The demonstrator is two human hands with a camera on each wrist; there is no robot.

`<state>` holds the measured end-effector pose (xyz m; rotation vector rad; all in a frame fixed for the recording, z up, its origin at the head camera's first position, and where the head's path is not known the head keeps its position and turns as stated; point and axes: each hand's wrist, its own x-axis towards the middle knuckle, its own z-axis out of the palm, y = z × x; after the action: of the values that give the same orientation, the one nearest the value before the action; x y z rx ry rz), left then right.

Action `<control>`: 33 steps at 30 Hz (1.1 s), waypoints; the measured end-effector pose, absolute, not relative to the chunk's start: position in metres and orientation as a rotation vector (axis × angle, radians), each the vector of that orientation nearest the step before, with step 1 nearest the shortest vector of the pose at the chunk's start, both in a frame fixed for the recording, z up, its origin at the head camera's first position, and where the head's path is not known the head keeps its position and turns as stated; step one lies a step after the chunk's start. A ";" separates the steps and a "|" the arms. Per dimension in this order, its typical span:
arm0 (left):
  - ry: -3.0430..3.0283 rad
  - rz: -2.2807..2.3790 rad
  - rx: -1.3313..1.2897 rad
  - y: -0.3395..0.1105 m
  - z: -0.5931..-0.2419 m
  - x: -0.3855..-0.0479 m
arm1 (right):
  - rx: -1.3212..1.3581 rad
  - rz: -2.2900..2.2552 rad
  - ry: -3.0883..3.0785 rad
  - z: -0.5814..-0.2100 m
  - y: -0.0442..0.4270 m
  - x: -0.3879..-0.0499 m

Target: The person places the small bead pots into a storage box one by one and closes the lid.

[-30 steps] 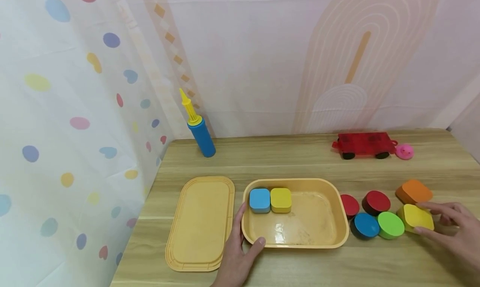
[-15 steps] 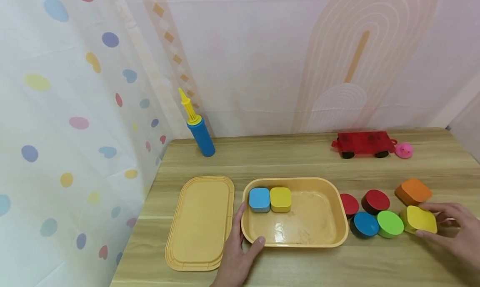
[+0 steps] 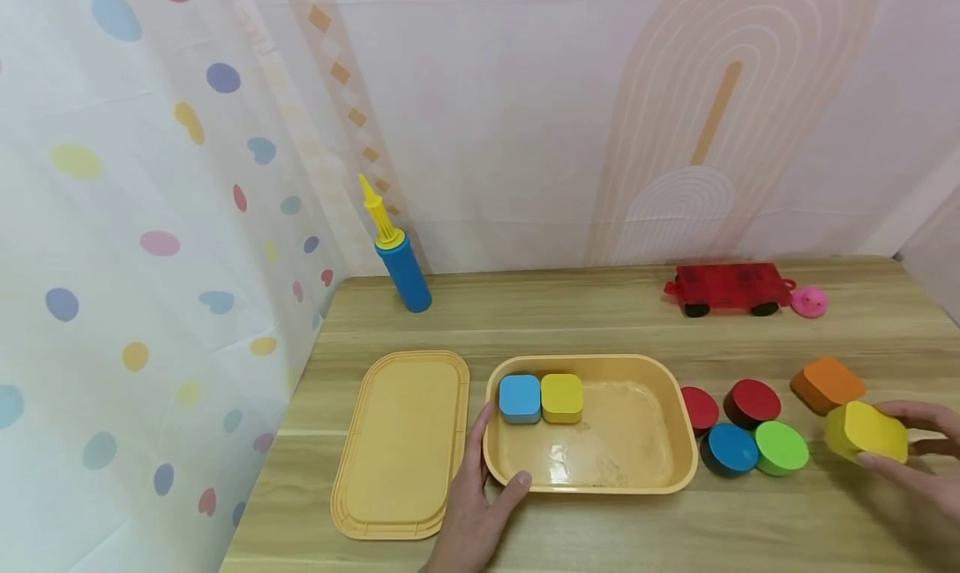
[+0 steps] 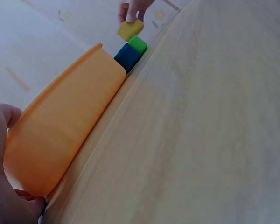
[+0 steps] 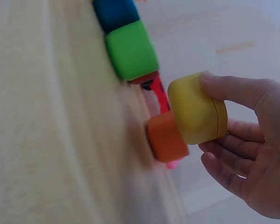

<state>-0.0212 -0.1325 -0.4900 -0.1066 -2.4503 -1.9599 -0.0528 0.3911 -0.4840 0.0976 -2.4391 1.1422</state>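
Head: left hand (image 3: pixel 476 506) grips the left end of the deep peach-yellow plastic tray (image 3: pixel 618 431), thumb at the near rim. Light-blue rounded-square plastic block (image 3: pixel 520 398) and yellow rounded-square plastic block (image 3: pixel 562 398) sit side by side in its far-left part. Flat peach-yellow plastic panel (image 3: pixel 405 444) lies left of the tray. Right hand (image 3: pixel 926 456) pinches a larger yellow rounded plastic block (image 3: pixel 870 435) at the right, near the orange rounded plastic block (image 3: pixel 828 383) (they overlap in this view; can't tell contact). Between there and the tray: two round-topped red plastic blocks (image 3: pixel 752 404), a round-topped dark-blue plastic block (image 3: pixel 731 450), a round-topped lime-green plastic block (image 3: pixel 782 448). All on the wood-grain tabletop (image 3: pixel 615 531).

Left wrist: left hand's digits at the tray's rim and low on its wall; dark-blue and lime-green blocks beyond the far end.

Right wrist: larger yellow block held up off the tabletop, thumb on one side, fingers opposite.
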 end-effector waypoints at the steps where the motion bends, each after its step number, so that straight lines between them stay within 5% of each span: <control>1: -2.453 -1.960 -0.103 -0.133 -0.490 -0.021 | 0.105 1.115 -2.446 -0.482 0.392 -0.053; 19: -2.457 -1.958 -0.099 -0.133 -0.489 -0.022 | 0.283 1.050 -2.524 -0.413 0.320 -0.055; 33: -2.459 -1.947 -0.107 -0.133 -0.491 -0.021 | 0.519 0.947 -2.540 -0.408 0.268 -0.071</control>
<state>-0.0213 -0.1331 -0.4907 -0.1067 -2.4585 -1.9472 -0.0713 0.2685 -0.4080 0.5185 -2.5402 0.9473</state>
